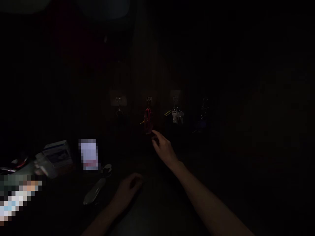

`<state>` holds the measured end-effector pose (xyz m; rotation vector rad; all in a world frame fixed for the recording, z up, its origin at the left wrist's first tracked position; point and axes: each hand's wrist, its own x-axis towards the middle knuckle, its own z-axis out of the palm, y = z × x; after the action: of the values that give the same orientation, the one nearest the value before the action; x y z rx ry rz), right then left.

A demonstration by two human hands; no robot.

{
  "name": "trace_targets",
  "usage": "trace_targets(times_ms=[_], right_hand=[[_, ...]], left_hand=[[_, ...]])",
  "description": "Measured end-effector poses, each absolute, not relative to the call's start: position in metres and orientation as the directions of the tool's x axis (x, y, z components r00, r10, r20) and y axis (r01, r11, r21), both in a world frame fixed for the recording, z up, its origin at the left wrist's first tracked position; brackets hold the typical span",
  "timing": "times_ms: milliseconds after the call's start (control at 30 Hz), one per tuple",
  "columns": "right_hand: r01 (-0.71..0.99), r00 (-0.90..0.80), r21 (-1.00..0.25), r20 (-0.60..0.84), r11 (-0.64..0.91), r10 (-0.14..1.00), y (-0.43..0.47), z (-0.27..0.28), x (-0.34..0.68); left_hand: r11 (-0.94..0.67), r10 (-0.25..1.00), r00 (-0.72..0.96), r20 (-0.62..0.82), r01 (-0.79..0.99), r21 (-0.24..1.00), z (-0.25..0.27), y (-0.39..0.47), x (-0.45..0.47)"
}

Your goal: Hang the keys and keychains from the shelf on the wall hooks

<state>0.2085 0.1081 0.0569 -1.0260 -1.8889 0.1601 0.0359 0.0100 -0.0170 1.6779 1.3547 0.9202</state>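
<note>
The scene is very dark. A red loop-shaped item (148,120), perhaps a strap or cord, hangs from a metal clip (149,99) with a small yellow piece beside it. My right hand (164,147) reaches up to its lower end, index finger stretched out and thumb apart. The fingertip is at the red item's edge; whether it touches is unclear. Low in the middle, my left hand (129,186) hovers or rests with loosely curved fingers and a gap by the thumb. Nothing shows in it. To its left lies a pale, long rounded object (94,191).
Silver keys (176,116) hang from another clip, right of the red item. A ring (119,112) hangs at left, and a dim bluish item (202,124) at right. A box (57,155) and a lit, pixelated rectangle (89,154) stand on the left.
</note>
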Motion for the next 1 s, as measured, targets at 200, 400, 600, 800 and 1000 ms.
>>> trace_targets(times_ms=[200, 400, 600, 800, 1000], right_hand=[[0.603, -0.309, -0.516, 0.553, 0.609, 0.774, 0.086, 0.030, 0.218], [0.681, -0.393, -0.512, 0.348, 0.523, 0.851, 0.058, 0.002, 0.227], [0.741, -0.424, -0.449, 0.266, 0.500, 0.866, 0.047, -0.024, 0.236], [0.720, -0.446, -0.450, 0.284, 0.529, 0.849, 0.050, -0.032, 0.238], [0.694, -0.444, -0.474, 0.310, 0.542, 0.840, 0.053, -0.037, 0.240]], left_hand=[[-0.158, 0.982, 0.159, 0.097, 0.431, 0.889, -0.021, 0.009, 0.035], [-0.207, 0.975, 0.167, 0.145, 0.458, 0.865, -0.021, 0.007, 0.035], [-0.218, 0.973, 0.177, 0.149, 0.482, 0.848, -0.017, 0.004, 0.035], [-0.252, 0.966, 0.193, 0.170, 0.578, 0.776, -0.005, 0.007, 0.016], [-0.139, 0.990, 0.090, 0.108, 0.734, 0.665, 0.019, 0.010, -0.030]])
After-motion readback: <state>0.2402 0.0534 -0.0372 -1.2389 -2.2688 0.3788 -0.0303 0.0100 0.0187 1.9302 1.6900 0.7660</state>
